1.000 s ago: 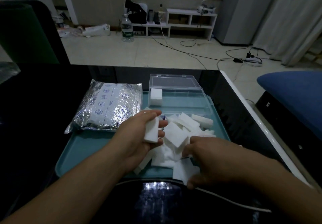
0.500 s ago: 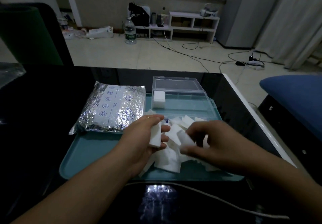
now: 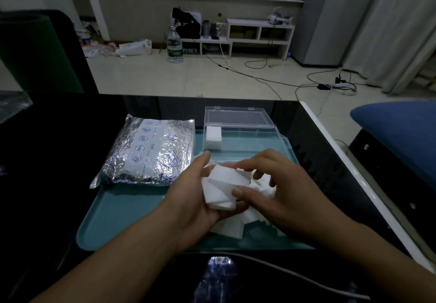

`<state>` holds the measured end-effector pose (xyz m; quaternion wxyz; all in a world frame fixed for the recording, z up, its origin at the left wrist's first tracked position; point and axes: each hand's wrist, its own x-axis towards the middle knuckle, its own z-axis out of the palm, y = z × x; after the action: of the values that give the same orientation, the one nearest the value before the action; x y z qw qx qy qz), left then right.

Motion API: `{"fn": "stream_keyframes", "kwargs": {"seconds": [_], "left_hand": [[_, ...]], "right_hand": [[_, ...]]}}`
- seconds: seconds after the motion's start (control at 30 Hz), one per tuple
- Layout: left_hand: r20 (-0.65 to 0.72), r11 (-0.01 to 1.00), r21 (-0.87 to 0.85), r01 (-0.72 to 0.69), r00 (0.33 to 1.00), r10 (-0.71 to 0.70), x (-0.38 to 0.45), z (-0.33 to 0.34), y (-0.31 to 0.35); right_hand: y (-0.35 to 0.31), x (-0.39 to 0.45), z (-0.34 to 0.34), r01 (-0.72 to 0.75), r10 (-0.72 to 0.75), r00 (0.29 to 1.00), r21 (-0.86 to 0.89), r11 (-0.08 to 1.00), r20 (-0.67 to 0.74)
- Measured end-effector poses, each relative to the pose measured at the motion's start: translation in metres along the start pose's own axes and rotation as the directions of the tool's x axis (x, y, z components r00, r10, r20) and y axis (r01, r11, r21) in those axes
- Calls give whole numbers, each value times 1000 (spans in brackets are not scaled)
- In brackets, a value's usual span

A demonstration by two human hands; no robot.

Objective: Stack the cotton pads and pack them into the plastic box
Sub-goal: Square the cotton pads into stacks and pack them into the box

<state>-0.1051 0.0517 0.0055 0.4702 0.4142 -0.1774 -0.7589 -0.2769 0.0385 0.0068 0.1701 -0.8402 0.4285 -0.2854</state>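
- Cotton pads [image 3: 220, 188], a small uneven stack of them, sit in the left hand [image 3: 188, 199], which cups them from below and the side, thumb up beside the stack's far-left corner.
- The right hand [image 3: 280, 189] has come across from the loose pile within the last second and now lays a fresh pad on that stack, thumb pressed on the near edge and forefinger along the far edge; both hands are closed on the same bundle.
- That change means one more pad has joined the stack; the edges do not line up yet, so squaring them looks like the step in hand.
- Loose pads [image 3: 232, 226] lie scattered under and just beyond the hands on the teal tray [image 3: 118, 220], so a good deal of gathering seems left.
- A silver foil pouch [image 3: 151, 151] rests on the tray's left part, well clear of the hands.
- Farther back, the plastic box [image 3: 245, 140] stands open with its lid [image 3: 237, 117] folded away; one finished stack [image 3: 213, 137] stands in its left end and the remainder looks bare.
- Judged from that, packing is at an early stage.
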Motion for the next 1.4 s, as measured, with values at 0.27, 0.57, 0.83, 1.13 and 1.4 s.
{"fn": "stream_keyframes", "kwargs": {"seconds": [0.27, 0.57, 0.83, 1.13, 1.4], "left_hand": [[-24, 999, 28, -25, 999, 26, 0, 1, -4], [-21, 997, 27, -71, 997, 71, -1, 2, -2], [-27, 992, 28, -121, 992, 122, -1, 2, 1], [-64, 998, 25, -63, 996, 64, 3, 0, -1], [-46, 996, 13, -84, 995, 84, 4, 2, -4]], "right_hand": [[-2, 0, 3, 104, -127, 979, -139, 985, -161], [-7, 6, 8, -459, 483, 874, 404, 791, 45], [-16, 7, -2, -367, 510, 859, 652, 663, -35], [-21, 9, -16, -413, 433, 892, 624, 664, 129], [-15, 5, 8, -207, 209, 952, 34, 978, -223]]}}
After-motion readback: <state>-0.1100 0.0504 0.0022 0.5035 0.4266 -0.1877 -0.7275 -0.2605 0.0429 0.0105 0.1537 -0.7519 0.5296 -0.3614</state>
